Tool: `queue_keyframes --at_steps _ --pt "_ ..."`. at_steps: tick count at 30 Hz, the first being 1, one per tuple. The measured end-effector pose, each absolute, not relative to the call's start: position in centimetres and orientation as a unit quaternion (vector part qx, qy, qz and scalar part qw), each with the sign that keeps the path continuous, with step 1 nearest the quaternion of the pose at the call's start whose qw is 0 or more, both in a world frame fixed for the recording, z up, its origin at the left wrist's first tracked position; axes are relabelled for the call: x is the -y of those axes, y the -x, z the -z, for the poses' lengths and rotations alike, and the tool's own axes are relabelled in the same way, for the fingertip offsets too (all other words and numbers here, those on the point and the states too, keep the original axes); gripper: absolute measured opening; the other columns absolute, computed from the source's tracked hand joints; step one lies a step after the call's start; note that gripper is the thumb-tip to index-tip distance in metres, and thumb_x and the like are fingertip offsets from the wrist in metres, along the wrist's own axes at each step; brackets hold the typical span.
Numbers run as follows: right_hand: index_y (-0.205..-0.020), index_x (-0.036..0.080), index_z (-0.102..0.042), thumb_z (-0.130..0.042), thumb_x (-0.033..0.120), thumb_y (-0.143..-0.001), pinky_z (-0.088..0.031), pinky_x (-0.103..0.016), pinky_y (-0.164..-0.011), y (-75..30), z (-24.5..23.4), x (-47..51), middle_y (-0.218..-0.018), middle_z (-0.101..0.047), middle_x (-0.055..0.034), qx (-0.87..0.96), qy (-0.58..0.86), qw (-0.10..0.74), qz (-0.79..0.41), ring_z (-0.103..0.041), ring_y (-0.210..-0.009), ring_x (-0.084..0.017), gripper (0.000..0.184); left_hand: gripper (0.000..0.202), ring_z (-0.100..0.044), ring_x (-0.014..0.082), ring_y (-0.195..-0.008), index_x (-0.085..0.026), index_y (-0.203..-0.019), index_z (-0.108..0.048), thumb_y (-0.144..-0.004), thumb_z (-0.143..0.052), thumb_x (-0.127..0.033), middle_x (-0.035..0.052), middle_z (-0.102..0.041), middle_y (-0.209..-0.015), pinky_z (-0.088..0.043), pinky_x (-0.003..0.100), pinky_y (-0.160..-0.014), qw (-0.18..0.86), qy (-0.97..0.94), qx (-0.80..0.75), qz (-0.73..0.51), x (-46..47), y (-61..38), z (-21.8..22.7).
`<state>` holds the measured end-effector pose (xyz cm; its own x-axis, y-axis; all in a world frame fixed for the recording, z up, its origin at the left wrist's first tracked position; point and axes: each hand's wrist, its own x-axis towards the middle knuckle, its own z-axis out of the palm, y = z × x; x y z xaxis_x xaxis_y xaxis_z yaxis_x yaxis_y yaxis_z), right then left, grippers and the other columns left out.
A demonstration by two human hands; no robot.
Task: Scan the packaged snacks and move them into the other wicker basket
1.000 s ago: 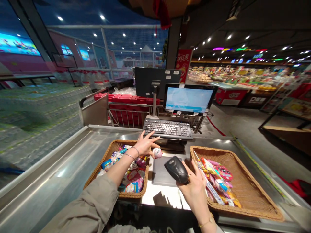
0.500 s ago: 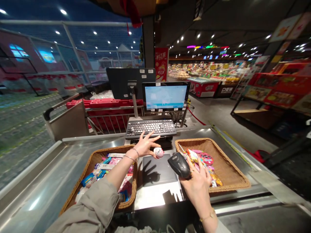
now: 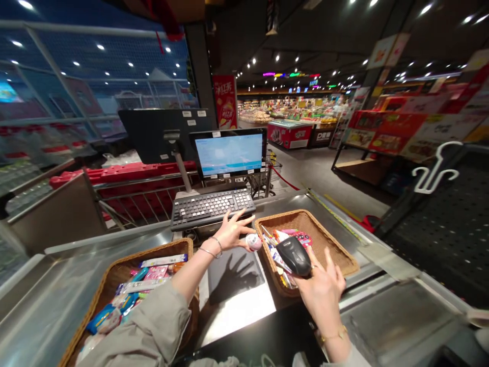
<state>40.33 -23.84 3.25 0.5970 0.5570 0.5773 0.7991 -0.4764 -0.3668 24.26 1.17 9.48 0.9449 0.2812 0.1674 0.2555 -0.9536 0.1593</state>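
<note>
My left hand (image 3: pixel 234 232) pinches a small white-and-pink egg-shaped item (image 3: pixel 253 242) between thumb and fingertips, its other fingers spread. It hovers near the left rim of the right wicker basket (image 3: pixel 346 257). My right hand (image 3: pixel 323 285) grips a black handheld barcode scanner (image 3: pixel 294 256), whose head is over that basket; its handle is hidden by the hand. Colourful packaged sweets (image 3: pixel 282 237) lie in the right basket, partly covered by the scanner. The left wicker basket (image 3: pixel 101 285), partly behind my left sleeve, holds several wrapped packets (image 3: pixel 132 300).
A black keyboard (image 3: pixel 212 206) and a lit screen (image 3: pixel 231 155) stand beyond my hands. A dark flat plate (image 3: pixel 229 278) lies in the metal counter (image 3: pixel 42 280) between the baskets. On the right, a black panel (image 3: pixel 443 224) carries white hooks (image 3: pixel 435 171).
The view has turned to the right. The left hand has brought the egg-shaped item closer to the right basket. The scanner has shifted right, over that basket's contents.
</note>
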Motion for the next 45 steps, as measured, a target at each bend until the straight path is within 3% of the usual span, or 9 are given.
queue_keyframes --at_steps 8,19,22,26,31,37,42,45 --pt "-0.104 0.021 -0.07 -0.049 0.057 -0.08 -0.026 -0.048 -0.103 -42.5 -2.7 25.5 -0.121 -0.066 -0.0115 0.364 0.838 0.326 0.243 -0.038 -0.134 -0.031 0.048 0.06 -0.015 0.0367 -0.147 -0.046 -0.126 -0.058 -0.069 -0.071 -0.063 0.0005 -0.042 -0.151 0.002 0.073 -0.11 0.069 -0.989 -0.086 -0.098 -0.7 -27.5 -7.5" --pt "-0.091 0.019 -0.071 -0.048 0.051 -0.083 -0.025 -0.049 -0.106 -43.8 -2.6 28.4 -0.117 -0.068 -0.0115 0.307 0.851 0.344 0.252 -0.038 -0.134 -0.031 0.04 0.056 -0.021 0.0342 -0.146 -0.043 -0.126 -0.059 -0.073 -0.07 -0.057 0.002 -0.044 -0.15 -0.003 0.071 -0.112 0.084 -0.991 -0.028 -0.099 2.2 -32.3 -7.4" --pt "-0.089 0.019 -0.071 -0.048 0.048 -0.084 -0.024 -0.051 -0.107 -44.0 -2.3 29.1 -0.118 -0.068 -0.0118 0.303 0.857 0.33 0.257 -0.037 -0.136 -0.032 0.038 0.061 -0.02 0.0319 -0.147 -0.042 -0.136 -0.048 -0.08 -0.062 -0.06 0.003 -0.043 -0.151 -0.004 0.069 -0.113 0.081 -0.988 -0.03 -0.13 3.4 -33.7 -7.0" --pt "-0.101 0.018 -0.069 -0.045 0.047 -0.085 -0.02 -0.053 -0.108 -44.0 -2.2 29.6 -0.124 -0.064 -0.0129 0.299 0.875 0.303 0.232 -0.033 -0.138 -0.032 0.041 0.069 -0.021 0.0303 -0.147 -0.037 -0.147 -0.032 -0.086 -0.055 -0.058 0.0059 -0.041 -0.152 -0.005 0.068 -0.114 0.068 -0.98 -0.07 -0.176 4.2 -34.8 -6.8" --pt "-0.114 0.016 -0.063 -0.043 0.042 -0.086 -0.019 -0.055 -0.108 -43.7 -2.9 29.0 -0.126 -0.063 -0.0147 0.31 0.877 0.285 0.231 -0.029 -0.14 -0.03 0.043 0.059 -0.025 0.0284 -0.146 -0.036 -0.145 -0.037 -0.09 -0.052 -0.051 0.006 -0.044 -0.15 -0.004 0.065 -0.115 0.047 -0.974 -0.092 -0.204 3.6 -33.9 -6.7" --pt "-0.101 0.018 -0.068 -0.048 0.045 -0.084 -0.017 -0.055 -0.108 -42.4 -4.2 26.5 -0.125 -0.064 -0.0127 0.373 0.848 0.287 0.243 -0.028 -0.14 -0.033 0.037 0.056 -0.027 0.0301 -0.145 -0.038 -0.144 -0.039 -0.091 -0.052 -0.05 0.0052 -0.044 -0.15 -0.006 0.064 -0.115 0.036 -0.964 -0.151 -0.217 2.4 -30.5 -6.9" --pt "-0.112 0.017 -0.065 -0.047 0.046 -0.084 -0.018 -0.055 -0.107 -40.6 -4.5 23.9 -0.127 -0.063 -0.0129 0.417 0.828 0.298 0.226 -0.028 -0.14 -0.033 0.044 0.055 -0.027 0.0298 -0.145 -0.038 -0.143 -0.041 -0.09 -0.053 -0.049 0.005 -0.045 -0.149 -0.007 0.063 -0.115 0.025 -0.95 -0.216 -0.223 1.4 -26.3 -6.7" --pt "-0.109 0.018 -0.066 -0.049 0.045 -0.084 -0.018 -0.054 -0.107 -39.4 -4.6 22.4 -0.127 -0.063 -0.0114 0.451 0.809 0.306 0.219 -0.029 -0.139 -0.033 0.041 0.053 -0.027 0.0293 -0.145 -0.038 -0.141 -0.043 -0.09 -0.054 -0.048 0.0043 -0.045 -0.149 -0.007 0.063 -0.115 0.018 -0.939 -0.264 -0.222 1.0 -23.5 -6.5"
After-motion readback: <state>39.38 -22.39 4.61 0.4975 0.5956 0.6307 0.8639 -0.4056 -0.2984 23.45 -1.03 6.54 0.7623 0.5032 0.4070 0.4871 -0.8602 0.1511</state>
